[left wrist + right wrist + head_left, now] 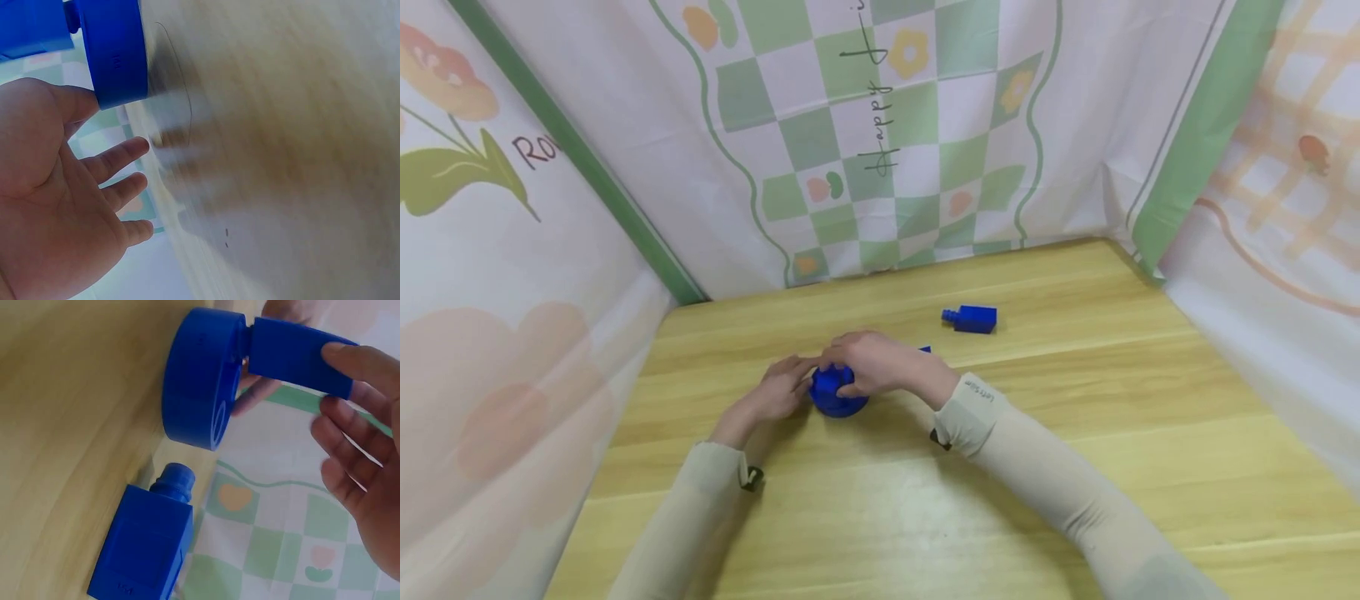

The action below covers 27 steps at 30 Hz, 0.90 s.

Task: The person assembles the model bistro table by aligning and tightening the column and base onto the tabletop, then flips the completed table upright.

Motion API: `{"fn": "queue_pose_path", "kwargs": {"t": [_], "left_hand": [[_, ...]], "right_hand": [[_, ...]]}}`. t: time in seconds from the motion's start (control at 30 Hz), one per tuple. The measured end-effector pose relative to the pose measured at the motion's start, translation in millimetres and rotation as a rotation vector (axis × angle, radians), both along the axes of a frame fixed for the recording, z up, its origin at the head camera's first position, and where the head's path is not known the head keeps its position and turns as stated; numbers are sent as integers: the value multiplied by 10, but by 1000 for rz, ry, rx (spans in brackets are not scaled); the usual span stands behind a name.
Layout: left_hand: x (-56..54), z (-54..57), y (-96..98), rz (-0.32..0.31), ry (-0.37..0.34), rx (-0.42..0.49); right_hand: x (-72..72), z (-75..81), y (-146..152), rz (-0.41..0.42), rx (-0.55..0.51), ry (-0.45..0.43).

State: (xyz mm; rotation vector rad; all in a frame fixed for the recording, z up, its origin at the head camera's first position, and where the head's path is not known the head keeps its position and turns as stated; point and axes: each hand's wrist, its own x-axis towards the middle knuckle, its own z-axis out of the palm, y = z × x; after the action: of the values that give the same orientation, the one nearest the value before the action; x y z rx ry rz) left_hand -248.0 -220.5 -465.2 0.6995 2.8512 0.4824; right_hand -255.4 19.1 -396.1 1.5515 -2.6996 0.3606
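Observation:
A thick round blue disc (838, 408) with a rimmed recess stands on the table, both hands around it. A rectangular blue block (300, 356) rises from its upper face, joined by a narrow neck. My right hand (876, 364) pinches the block near its far end between thumb and fingers, seen closely in the right wrist view. At the disc's left side is my left hand (782, 390). In the left wrist view, one digit touches the disc's edge while the other visible fingers (119, 159) extend beside it, apart from the disc.
A blue block with a ridged round neck (976, 319) lies farther back on the wooden table (887, 517). Part of another blue piece (925, 350) shows behind my right wrist. A necked blue block (144, 544) appears near the disc in the right wrist view. Patterned curtains (587, 233) surround the table.

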Motion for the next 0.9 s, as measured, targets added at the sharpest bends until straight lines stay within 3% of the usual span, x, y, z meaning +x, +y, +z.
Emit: {"fn": "queue_pose_path", "kwargs": {"t": [0.27,0.5,0.67,0.9], "left_hand": [[33,-9,-14,-8,26,9],[11,19,-16,30,-6,-16],[9,23,-16,53,-36,-30],[1,-13,-19,53,-40,-18]], "right_hand": [[34,-51,-92,31,-40,3],[33,-31,-119,46,20,117],[23,5,-121,46,62,74],[9,-58,-173,26,-4,67]]}}
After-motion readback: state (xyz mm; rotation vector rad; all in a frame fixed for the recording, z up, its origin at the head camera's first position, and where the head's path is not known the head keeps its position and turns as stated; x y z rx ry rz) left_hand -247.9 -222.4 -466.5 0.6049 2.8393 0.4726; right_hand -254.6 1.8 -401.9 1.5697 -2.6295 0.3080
